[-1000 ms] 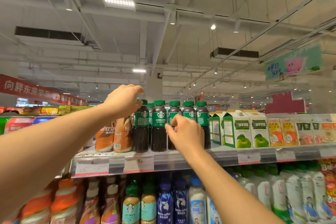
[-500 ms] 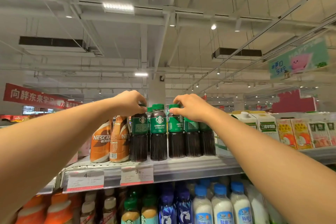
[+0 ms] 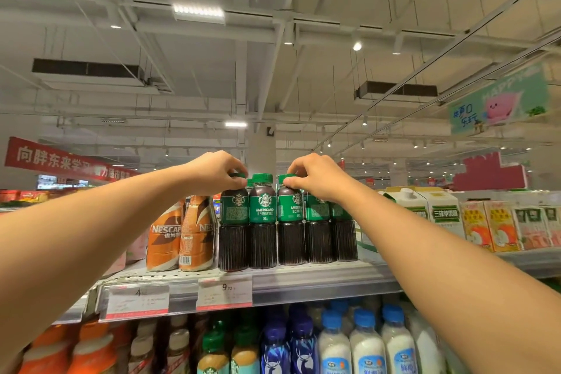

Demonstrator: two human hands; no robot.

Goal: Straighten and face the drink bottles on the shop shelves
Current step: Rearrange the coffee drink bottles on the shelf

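Left hand (image 3: 217,173): raised to the top shelf; fingers curled round the green cap of the first coffee bottle (image 3: 233,229), pinching it from above
Right hand (image 3: 315,177): raised beside the left; thumb and fingers pinch the green cap of the third coffee bottle (image 3: 290,227)
Coffee bottles: a front row of dark bottles with green caps and green labels, upright on the top shelf (image 3: 303,278), between the orange bottles and the cartons; more caps show behind the row
Second coffee bottle (image 3: 263,221): stands free between the two held ones, touching both; its label faces forward and reads "AMERICANO" under a round mermaid logo, with "0" below
First bottle label: turned partly aside; the logo shows, the small print beside it cannot be read
Third bottle label: turned slightly; "AMERICA" legible, the rest hidden round the curve
Orange bottles (image 3: 179,237): two, just left of the coffee row; one reads "NESCAF", the other shows a barcode and "NES"
Price tags (image 3: 224,293): on the shelf edge; one reads "9", the one to its left "4"; small print illegible
Cartons (image 3: 437,215): white and green, right of the coffee row; Chinese characters on a green band; orange cartons farther right
Lower shelf: blue bottles (image 3: 288,349) with a deer mark; white bottles with blue caps beside them
Red banner (image 3: 60,161): hangs at left, white Chinese writing
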